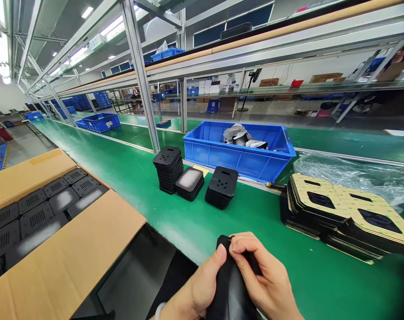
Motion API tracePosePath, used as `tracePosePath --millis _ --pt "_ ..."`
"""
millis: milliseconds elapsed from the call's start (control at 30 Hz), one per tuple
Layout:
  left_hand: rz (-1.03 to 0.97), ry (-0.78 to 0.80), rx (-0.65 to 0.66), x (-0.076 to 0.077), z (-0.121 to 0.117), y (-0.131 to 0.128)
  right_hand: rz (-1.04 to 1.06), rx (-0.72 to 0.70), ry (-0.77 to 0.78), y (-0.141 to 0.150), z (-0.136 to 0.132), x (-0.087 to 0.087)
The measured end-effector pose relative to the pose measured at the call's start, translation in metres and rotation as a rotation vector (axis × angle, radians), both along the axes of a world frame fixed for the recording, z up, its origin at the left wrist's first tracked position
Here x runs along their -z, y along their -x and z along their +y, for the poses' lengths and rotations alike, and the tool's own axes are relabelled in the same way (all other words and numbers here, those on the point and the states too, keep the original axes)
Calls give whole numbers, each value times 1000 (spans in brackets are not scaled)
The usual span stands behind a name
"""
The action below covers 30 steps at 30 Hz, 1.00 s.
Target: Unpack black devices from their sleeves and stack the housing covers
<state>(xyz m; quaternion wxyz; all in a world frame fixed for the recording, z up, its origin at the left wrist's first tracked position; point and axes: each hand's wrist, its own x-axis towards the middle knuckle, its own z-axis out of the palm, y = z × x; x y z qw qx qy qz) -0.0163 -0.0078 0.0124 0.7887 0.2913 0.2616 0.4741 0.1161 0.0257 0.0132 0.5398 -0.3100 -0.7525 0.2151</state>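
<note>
Both of my hands hold one black plastic part (230,284) at the near edge of the green belt (128,173). My left hand (198,289) grips its left side, thumb pressed on the top corner. My right hand (263,278) is closed over its upper right edge, fingers pinching there. On the belt ahead stand three stacks of black covers: a tall one (168,169), a low one (189,183) and one with star holes (221,186). To the right lie fanned stacks of adhesive-backed black pads (342,211).
An open cardboard box (72,249) of black vented parts sits at my left. A blue bin (238,155) stands behind the stacks, with clear plastic wrap (351,171) to its right. Aluminium frame posts (142,75) rise from the belt. More blue bins (100,121) lie farther along.
</note>
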Motion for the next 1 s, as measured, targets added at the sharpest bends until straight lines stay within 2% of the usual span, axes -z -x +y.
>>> tracePosePath --millis 67,167,400,467,533,600,667,800,900,1000 --pt "-55 68 50 3 2 -2 -23 45 9 -5 1 -2" --pt "-14 143 98 5 4 -3 -109 192 -105 -12 3 -4" --pt "55 148 66 3 7 0 -345 249 -312 -10 15 -6" --pt "75 166 65 7 8 0 -392 205 -319 -10 19 -7" --pt "70 211 82 13 9 1 -423 104 -252 -13 23 -8" --pt "39 266 143 19 11 2 -435 -2 -155 -16 27 -7" --pt "5 313 191 23 14 3 -375 -26 -122 -18 31 -4" --pt "-29 347 220 24 20 7 -218 27 -223 -17 35 8" --pt "-84 344 284 24 21 8 -234 -10 -312 -15 34 13" --pt "-151 384 269 25 19 6 -270 -64 -374 -12 35 12"
